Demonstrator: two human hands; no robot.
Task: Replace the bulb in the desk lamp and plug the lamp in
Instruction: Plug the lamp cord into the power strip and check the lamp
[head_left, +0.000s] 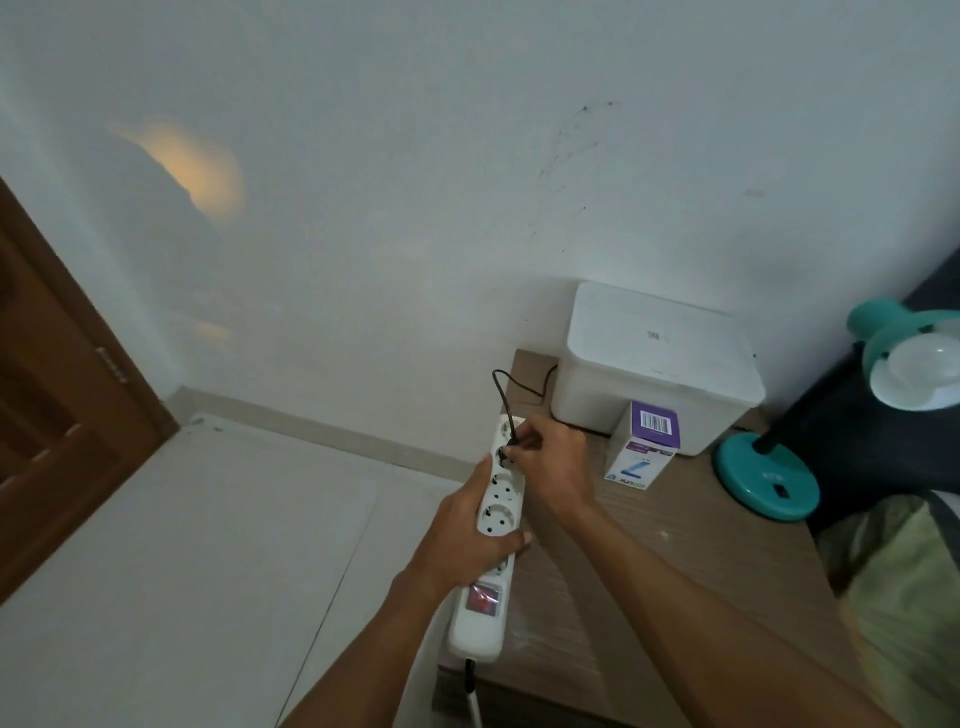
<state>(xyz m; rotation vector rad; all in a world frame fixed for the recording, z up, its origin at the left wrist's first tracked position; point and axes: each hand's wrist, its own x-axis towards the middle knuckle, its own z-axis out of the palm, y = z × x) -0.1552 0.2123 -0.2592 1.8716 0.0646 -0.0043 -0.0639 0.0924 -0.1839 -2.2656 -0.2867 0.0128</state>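
Observation:
My left hand grips a white power strip around its middle, holding it over the left edge of the wooden table. My right hand pinches a black plug at a socket near the strip's far end. The plug's black cord loops up and back behind the white box. A teal desk lamp stands at the right, with a white bulb in its teal shade, unlit. A purple-and-white bulb carton stands in front of the box.
A white lidded box sits at the table's back against the white wall. The strip has a red switch near its close end. A brown wooden door is at left, pale floor tiles below. Bedding shows at far right.

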